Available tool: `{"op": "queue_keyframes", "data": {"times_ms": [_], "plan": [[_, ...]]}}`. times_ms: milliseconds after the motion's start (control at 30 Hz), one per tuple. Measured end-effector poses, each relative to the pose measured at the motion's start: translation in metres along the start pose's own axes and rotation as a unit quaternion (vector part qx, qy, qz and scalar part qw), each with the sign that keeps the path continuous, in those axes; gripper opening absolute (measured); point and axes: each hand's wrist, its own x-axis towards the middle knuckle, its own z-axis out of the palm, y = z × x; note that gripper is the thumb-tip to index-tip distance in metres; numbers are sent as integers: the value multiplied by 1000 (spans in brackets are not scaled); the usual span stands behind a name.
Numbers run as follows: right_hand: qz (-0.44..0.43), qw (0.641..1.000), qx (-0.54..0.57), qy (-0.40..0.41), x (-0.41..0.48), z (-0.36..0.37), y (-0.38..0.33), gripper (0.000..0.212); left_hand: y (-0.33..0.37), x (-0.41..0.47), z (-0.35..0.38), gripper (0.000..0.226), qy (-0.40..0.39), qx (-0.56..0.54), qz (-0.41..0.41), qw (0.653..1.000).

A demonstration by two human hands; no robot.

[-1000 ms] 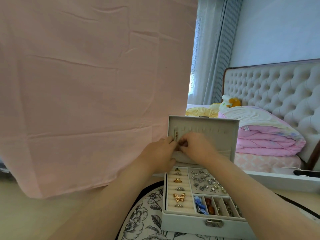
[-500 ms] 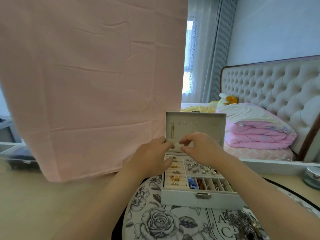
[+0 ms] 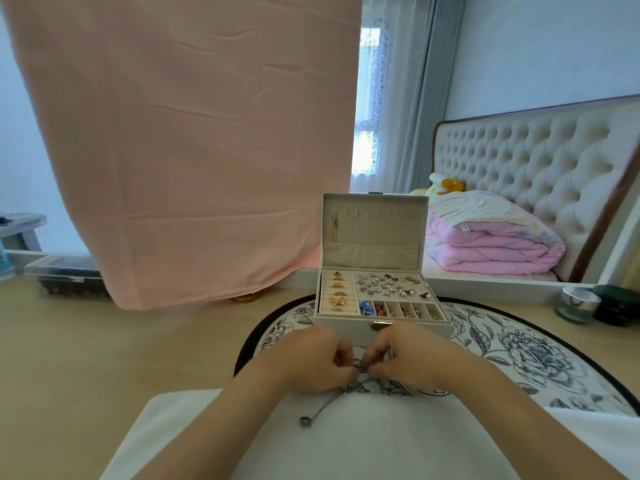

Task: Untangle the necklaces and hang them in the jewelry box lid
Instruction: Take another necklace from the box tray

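Necklaces [image 3: 360,371] trailed a loose strand toward me on the white cloth [image 3: 346,448]; my left hand [image 3: 311,358] and right hand [image 3: 412,358] both pinched them, just before the jewelry box [image 3: 408,330]; behind, one gold chain [image 3: 335,224] hung in its lid [image 3: 372,233]

Two hands [image 3: 311,358] [image 3: 414,360], one jewelry box [image 3: 349,322], one hung necklace [image 3: 335,225], one tangle [image 3: 349,388]

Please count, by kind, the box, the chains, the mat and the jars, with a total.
Open white jewelry box: 1
Thin gold necklace hung in lid: 1
Tangled grey metal chain pinched by left hand and right hand: 1
Round floral-printed mat: 1
Small jars at right: 2
Total: 6
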Motion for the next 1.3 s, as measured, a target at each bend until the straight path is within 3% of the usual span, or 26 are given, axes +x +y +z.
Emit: {"op": "queue_keyframes", "data": {"times_ms": [267, 467, 567, 700, 767, 867, 1000, 1133, 1300], "plan": [[-49, 998, -6, 30, 2, 15, 21, 6, -10, -10, -12, 16, -117, -57, -35, 991], [-43, 998, 0, 36, 3, 17, 27, 7, -13, -9, -12, 10, -111, -87, -40, 989], [-37, 998, 24, 35, 3, 16, 30, 11, -16, -8, -11, 10, -80, -167, -71, 980], [-27, 998, 32, 43, 4, 17, 31, 11, -18, -11, -17, 18, -89, -344, -80, 931], [-28, 998, 22, 46, 4, 17, 29, 10, -17, -15, -21, 21, -101, -378, -71, 917], [-40, 996, 24, 81, 2, 15, 20, 4, -16, -21, -25, 17, -123, -348, -69, 927], [-46, 997, -22, 57, 1, 21, 0, 30, -17, -23, -24, 15, -158, -324, -90, 928], [-84, 996, -30, 24, 3, 26, -7, 17, -18, -24, -22, 16, -166, -305, -101, 932], [-95, 995, -43, 6, 2, 22, 0, 14, -20, -26, -26, 11, -154, -294, -102, 938]]}}
